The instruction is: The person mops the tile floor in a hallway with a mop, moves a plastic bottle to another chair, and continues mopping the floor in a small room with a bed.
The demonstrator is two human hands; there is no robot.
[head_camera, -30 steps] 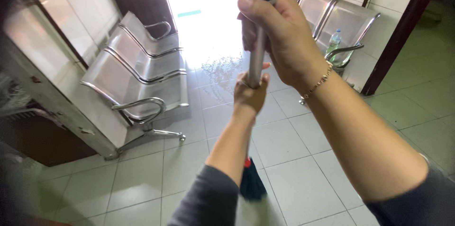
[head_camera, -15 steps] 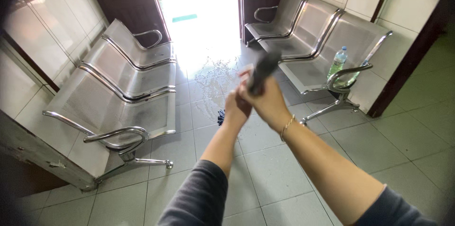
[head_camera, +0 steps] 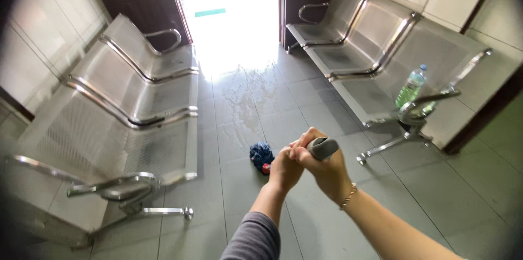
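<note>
While light poured through the doorway (head_camera: 231,4), one three-seat metal bench (head_camera: 125,107) stood along the left wall. Mid-floor, one blue mop head (head_camera: 261,153) sat on the grey tiles (head_camera: 245,194) beside a wet patch (head_camera: 245,96). Both hands were wrapped tight on one grey mop handle (head_camera: 322,147): left hand (head_camera: 284,170) lower, right hand (head_camera: 327,170) on top, touching. Second three-seat bench (head_camera: 376,58) on the right, one green bottle (head_camera: 409,88) standing on its end seat.

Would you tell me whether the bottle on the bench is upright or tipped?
Upright: the bottle stands on the right bench, cap uppermost.
</note>
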